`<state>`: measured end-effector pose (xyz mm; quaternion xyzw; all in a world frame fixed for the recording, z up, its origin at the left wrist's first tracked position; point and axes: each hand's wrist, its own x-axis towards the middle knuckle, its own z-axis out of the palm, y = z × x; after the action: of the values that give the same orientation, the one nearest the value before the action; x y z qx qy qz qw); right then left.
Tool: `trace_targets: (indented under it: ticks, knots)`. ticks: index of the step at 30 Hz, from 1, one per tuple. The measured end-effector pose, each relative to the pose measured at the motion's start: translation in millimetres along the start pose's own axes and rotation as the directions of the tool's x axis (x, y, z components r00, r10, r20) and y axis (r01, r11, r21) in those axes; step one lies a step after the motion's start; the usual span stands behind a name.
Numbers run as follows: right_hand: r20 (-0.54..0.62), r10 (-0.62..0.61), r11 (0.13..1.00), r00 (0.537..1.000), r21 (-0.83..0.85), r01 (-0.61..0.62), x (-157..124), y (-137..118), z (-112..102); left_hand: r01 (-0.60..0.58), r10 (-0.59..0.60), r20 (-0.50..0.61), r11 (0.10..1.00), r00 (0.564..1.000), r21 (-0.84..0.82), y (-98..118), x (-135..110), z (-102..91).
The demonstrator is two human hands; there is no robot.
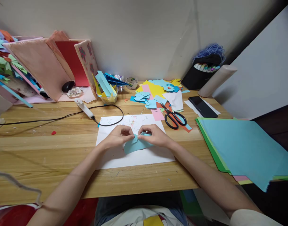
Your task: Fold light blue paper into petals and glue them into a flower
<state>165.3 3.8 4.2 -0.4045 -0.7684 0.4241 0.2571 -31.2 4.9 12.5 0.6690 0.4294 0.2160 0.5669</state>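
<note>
Light-blue folded paper [138, 147]: thin, matte, creased into angled flaps; it sits between the two hands, over the white sheet.
Left hand [120, 135]: thumb and fingers pinched on the paper's upper edge.
Right hand [155, 135]: likewise pinched on that edge, just beside the left fingertips.
White rectangular sheet [115, 159]: smooth, flecked with coloured marks, beneath both hands.
Black-handled metal scissors [169, 111]: beyond the right hand, rightward, lying over paper scraps.
Clear round tub [109, 100]: beyond the left hand, holding yellow and light-blue folded paper.
Black upright holder [193, 78]: far beyond the right hand, packed with markers [206, 67], a stringy blue-violet bundle [211, 51] at its top.
Coloured paper stack [249, 144]: well right of the right hand, light blue uppermost, green edges below.
</note>
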Motion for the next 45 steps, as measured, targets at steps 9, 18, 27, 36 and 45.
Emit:
trace_targets:
  ticks: [9,18,27,36,45]
  knots:
    - [-0.007,0.028,0.999,1.000,0.034,-0.028,0.2,-1.2,-2.6,0.107,-0.092,0.108,0.983,0.990,-0.148,-2.5,-0.7,-7.1]
    - [-0.044,0.043,0.996,0.998,0.083,-0.040,0.4,0.5,-1.4,0.075,-0.079,-0.061,0.995,0.995,-0.071,-0.7,1.3,-0.6]
    - [-0.099,0.043,0.997,0.994,0.067,-0.036,-1.0,-0.4,-0.2,0.013,-0.005,-0.199,0.999,0.980,0.036,3.5,-0.6,4.5]
    - [-0.068,0.046,0.994,0.997,0.103,-0.038,-0.3,-1.3,-1.4,0.064,-0.069,-0.148,0.997,0.986,-0.039,6.0,-3.5,-1.4]
    - [-0.077,0.051,0.998,0.996,0.049,-0.047,-1.2,-5.1,1.0,0.126,-0.142,-0.121,0.983,0.982,-0.134,3.0,-2.3,-0.7]
